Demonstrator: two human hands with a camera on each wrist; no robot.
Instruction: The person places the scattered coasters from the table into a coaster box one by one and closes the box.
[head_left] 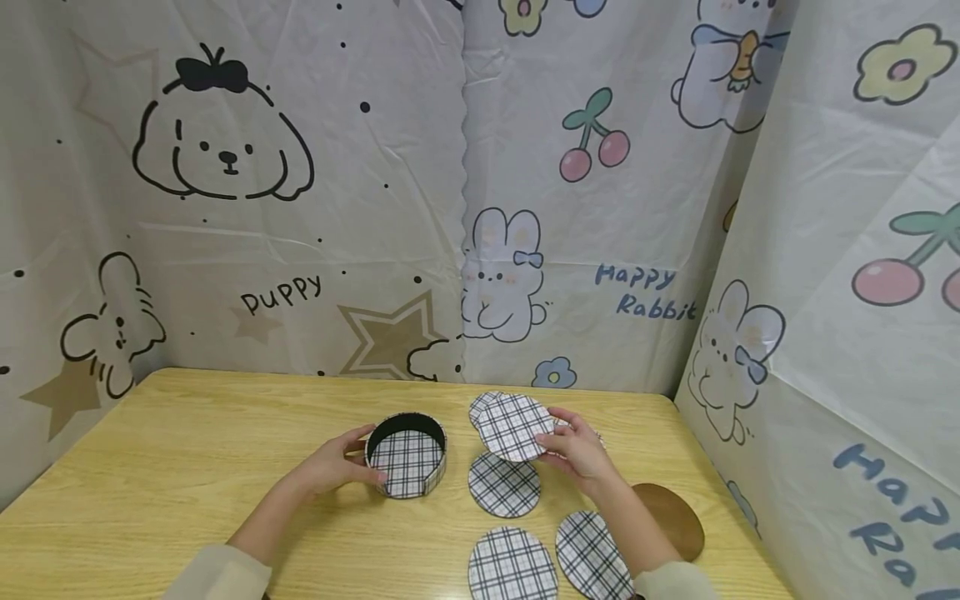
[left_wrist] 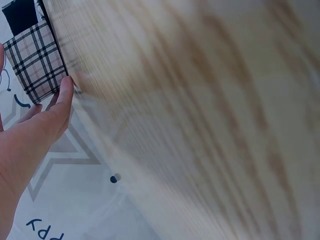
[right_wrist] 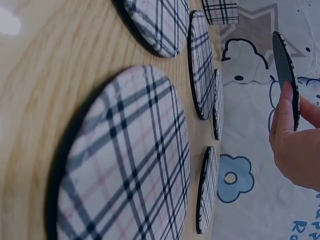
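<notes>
My left hand (head_left: 341,462) holds the side of a round plaid coaster holder (head_left: 435,479) with a black inner wall, thumb at its front and fingers behind. Plaid shows on the holder's floor. In the left wrist view, fingertips touch the lower edge of its plaid wall (left_wrist: 37,62). My right hand (head_left: 577,450) pinches a round plaid coaster (head_left: 513,427) by its right edge, raised and tilted over the table. The right wrist view shows the coaster's dark underside (right_wrist: 282,65) between thumb and fingers. Below it lies another plaid coaster (head_left: 504,492).
More coasters lie around: one at the back (head_left: 483,406), one partly behind my right hand (head_left: 598,435), one at the front (head_left: 513,567) and one by my right forearm (head_left: 588,550). A brown rounded object (head_left: 671,521) rests at the right. Printed curtains (head_left: 390,208) border the wooden table (head_left: 187,450).
</notes>
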